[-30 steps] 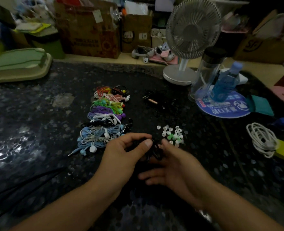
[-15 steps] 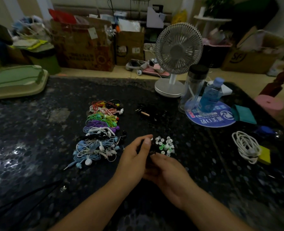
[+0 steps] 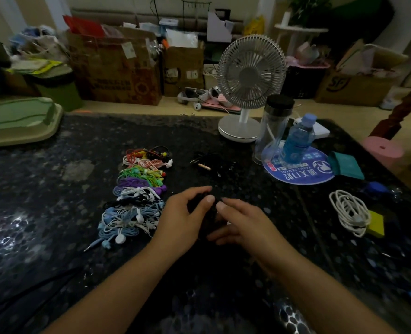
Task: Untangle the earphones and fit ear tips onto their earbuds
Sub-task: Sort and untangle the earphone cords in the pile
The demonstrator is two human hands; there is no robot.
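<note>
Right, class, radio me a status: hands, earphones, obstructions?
Left hand and right hand both pinch the tangled black earphones over the dark speckled table. Ear tips hidden behind the hands. Pile of coloured earphone bundles beside the left hand, apart.

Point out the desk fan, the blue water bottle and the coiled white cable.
desk fan (image 3: 251, 72): head view, centre of grille.
blue water bottle (image 3: 297, 141): head view, its body.
coiled white cable (image 3: 349, 212): head view, middle of coil.

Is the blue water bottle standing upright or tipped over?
Upright: the blue bottle stands on its base on the round blue mat, cap on top.
</note>
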